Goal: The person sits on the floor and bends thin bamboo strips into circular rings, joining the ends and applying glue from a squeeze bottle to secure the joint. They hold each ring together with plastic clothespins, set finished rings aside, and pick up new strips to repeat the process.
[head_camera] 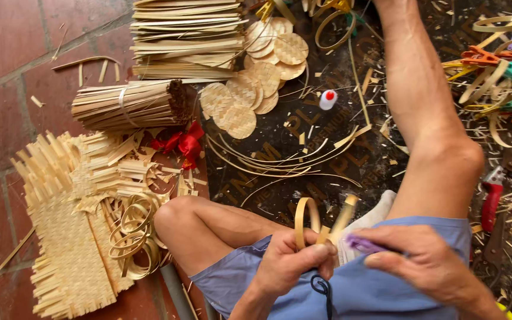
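My left hand grips a curved bamboo strip ring whose ends stick up between my fingers. My right hand pinches a small purple clip right beside the strip's overlapping ends. Both hands hover over my lap, above blue shorts. A black cord dangles under my left hand.
Round woven bamboo discs and loose thin strips lie on a dark board. Bundled bamboo slats, stacked strips, a woven mat, coiled rings, red-handled pliers, coloured clips and a white-red cap surround me.
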